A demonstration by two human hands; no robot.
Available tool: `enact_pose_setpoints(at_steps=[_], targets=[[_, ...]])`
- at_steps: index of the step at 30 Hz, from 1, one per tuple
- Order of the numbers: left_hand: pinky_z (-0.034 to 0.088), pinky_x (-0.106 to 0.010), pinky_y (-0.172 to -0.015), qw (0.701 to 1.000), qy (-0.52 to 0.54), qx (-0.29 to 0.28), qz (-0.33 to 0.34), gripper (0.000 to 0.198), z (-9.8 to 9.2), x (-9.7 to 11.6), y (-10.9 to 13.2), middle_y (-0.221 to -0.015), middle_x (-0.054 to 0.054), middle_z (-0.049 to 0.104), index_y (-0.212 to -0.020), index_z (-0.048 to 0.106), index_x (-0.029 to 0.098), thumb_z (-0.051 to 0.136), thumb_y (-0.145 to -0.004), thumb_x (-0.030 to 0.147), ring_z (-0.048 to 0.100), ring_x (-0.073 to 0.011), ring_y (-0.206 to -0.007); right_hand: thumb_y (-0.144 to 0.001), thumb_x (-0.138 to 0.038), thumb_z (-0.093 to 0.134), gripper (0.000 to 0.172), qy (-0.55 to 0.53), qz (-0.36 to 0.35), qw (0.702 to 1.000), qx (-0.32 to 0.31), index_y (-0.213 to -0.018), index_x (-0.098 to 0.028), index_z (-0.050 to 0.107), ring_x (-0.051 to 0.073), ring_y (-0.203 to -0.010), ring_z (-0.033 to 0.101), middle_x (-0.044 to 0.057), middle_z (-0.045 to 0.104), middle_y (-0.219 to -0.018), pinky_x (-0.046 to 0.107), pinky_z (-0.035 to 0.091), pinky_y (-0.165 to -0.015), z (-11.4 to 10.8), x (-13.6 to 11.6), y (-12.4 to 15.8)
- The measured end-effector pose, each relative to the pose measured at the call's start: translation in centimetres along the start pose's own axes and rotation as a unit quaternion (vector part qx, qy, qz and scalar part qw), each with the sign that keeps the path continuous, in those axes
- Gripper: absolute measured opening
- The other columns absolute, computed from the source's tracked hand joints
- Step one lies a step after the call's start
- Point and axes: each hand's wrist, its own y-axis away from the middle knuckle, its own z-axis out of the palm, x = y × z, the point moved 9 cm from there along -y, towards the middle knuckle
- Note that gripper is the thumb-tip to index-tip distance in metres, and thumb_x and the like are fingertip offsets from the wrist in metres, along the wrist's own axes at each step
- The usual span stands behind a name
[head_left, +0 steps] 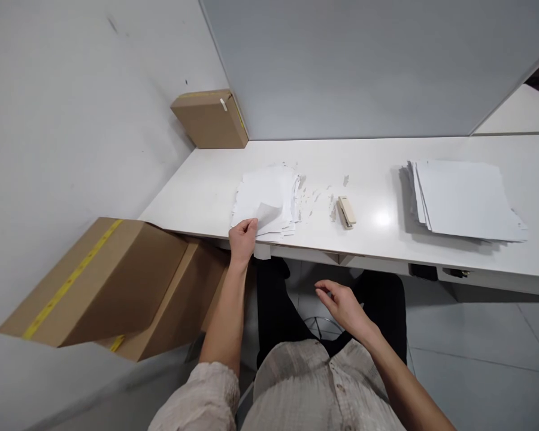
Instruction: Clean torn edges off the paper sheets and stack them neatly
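My left hand (243,240) is closed in a pinch on a sheet of paper (269,216) at the front edge of the desk. One corner of that sheet curls up over a small paper stack (263,184) with uneven, ragged edges. Below the desk edge, a bit of white paper (263,251) hangs beside the wrist. My right hand (344,304) hovers above my lap, fingers loosely bent and thumb slightly apart, with nothing visible in it. A cream stapler (347,212) lies on the desk to the right of the small stack.
Torn paper scraps (312,196) lie between stack and stapler. A larger paper pile (467,197) sits on the white desk (372,158) at the right. A cardboard box (213,123) stands in the back left corner; larger cardboard boxes (117,287) are at the left, beside the desk.
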Motion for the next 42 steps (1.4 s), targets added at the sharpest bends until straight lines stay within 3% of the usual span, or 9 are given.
enact_pose_setpoints(at_steps=[4,7,12,15,18,21,25,35,42], targets=[[0.048,-0.027,-0.071,0.999,-0.007,0.036,0.025,0.030,-0.5,1.7,1.8,-0.075,-0.003,0.066,-0.082,0.068,0.012,0.062,-0.074,0.041,0.060,-0.0154,-0.073,-0.085,-0.041,0.049,0.027,-0.046,0.023,0.999,0.000,-0.095,-0.023,0.066,0.019,-0.069,0.062,0.006,0.068,-0.083,0.031,0.048,-0.064,0.3,0.2,0.0],[0.048,-0.031,-0.079,0.987,-0.063,0.031,0.143,0.017,0.0,5.4,6.0,-0.082,-0.004,0.067,-0.080,0.066,0.016,0.061,-0.078,0.032,0.061,-0.0160,-0.081,-0.084,-0.053,0.047,0.039,-0.193,0.105,0.975,-0.002,-0.102,-0.021,0.062,0.015,-0.054,0.059,0.005,0.067,-0.081,0.028,0.048,-0.053,0.6,1.2,-0.6],[0.045,-0.042,-0.087,0.908,-0.163,-0.158,0.353,0.011,4.6,9.2,16.6,-0.084,-0.003,0.070,-0.082,0.065,0.022,0.056,-0.082,0.016,0.059,-0.0207,-0.095,-0.083,-0.063,0.041,0.054,-0.490,0.180,0.852,-0.036,-0.108,-0.020,0.059,0.021,-0.078,0.068,0.011,0.069,-0.100,0.033,0.054,-0.065,1.4,1.2,-2.4],[0.046,-0.042,-0.087,0.875,-0.141,-0.254,0.387,0.008,5.6,9.5,19.3,-0.086,-0.004,0.070,-0.083,0.065,0.022,0.057,-0.082,0.021,0.059,-0.0220,-0.100,-0.073,-0.051,0.064,0.043,-0.495,0.205,0.844,0.002,-0.100,-0.017,0.063,0.024,-0.075,0.069,0.010,0.072,-0.086,0.032,0.054,-0.062,0.7,2.2,-2.8],[0.048,-0.039,-0.087,0.887,-0.114,-0.251,0.371,0.012,4.2,9.5,16.2,-0.087,-0.005,0.070,-0.084,0.065,0.022,0.055,-0.085,0.029,0.060,-0.0201,-0.099,-0.067,-0.044,0.070,0.037,-0.474,0.239,0.846,0.046,-0.090,-0.016,0.064,0.025,-0.068,0.069,0.009,0.073,-0.080,0.033,0.054,-0.057,0.2,3.7,-2.0],[0.045,-0.041,-0.092,0.921,-0.206,-0.111,0.311,0.017,1.0,7.8,9.0,-0.092,-0.006,0.068,-0.091,0.065,0.023,0.052,-0.087,0.032,0.059,-0.0205,-0.099,-0.069,-0.042,0.069,0.031,-0.475,0.253,0.841,0.064,-0.085,-0.016,0.065,0.025,-0.066,0.069,0.010,0.073,-0.079,0.033,0.054,-0.056,0.0,4.4,-0.8],[0.040,-0.046,-0.097,0.878,-0.342,-0.118,0.313,0.030,0.8,4.9,3.1,-0.116,-0.009,0.062,-0.107,0.063,0.022,0.062,-0.080,0.035,0.051,-0.0274,-0.113,-0.071,-0.038,0.069,0.027,-0.507,0.260,0.821,0.047,-0.085,-0.015,0.066,0.023,-0.064,0.069,0.009,0.073,-0.077,0.031,0.053,-0.054,0.2,4.5,0.6],[0.043,-0.036,-0.095,0.907,-0.271,-0.233,0.222,0.030,1.1,3.2,0.3,-0.106,-0.005,0.066,-0.095,0.068,0.022,0.046,-0.088,0.041,0.056,-0.0204,-0.104,-0.076,-0.032,0.067,0.018,-0.562,0.271,0.780,0.041,-0.086,-0.016,0.067,0.019,-0.061,0.068,0.007,0.073,-0.077,0.027,0.052,-0.056,1.2,4.8,1.3],[0.045,-0.023,-0.067,0.991,-0.090,0.023,0.095,0.030,-4.0,4.3,-1.8,-0.071,0.000,0.062,-0.080,0.063,0.014,0.050,-0.083,0.041,0.055,-0.0126,-0.069,-0.077,-0.027,0.065,0.018,-0.561,0.284,0.776,0.041,-0.090,-0.015,0.067,0.019,-0.063,0.068,0.008,0.074,-0.081,0.027,0.052,-0.055,1.3,4.1,1.4]])
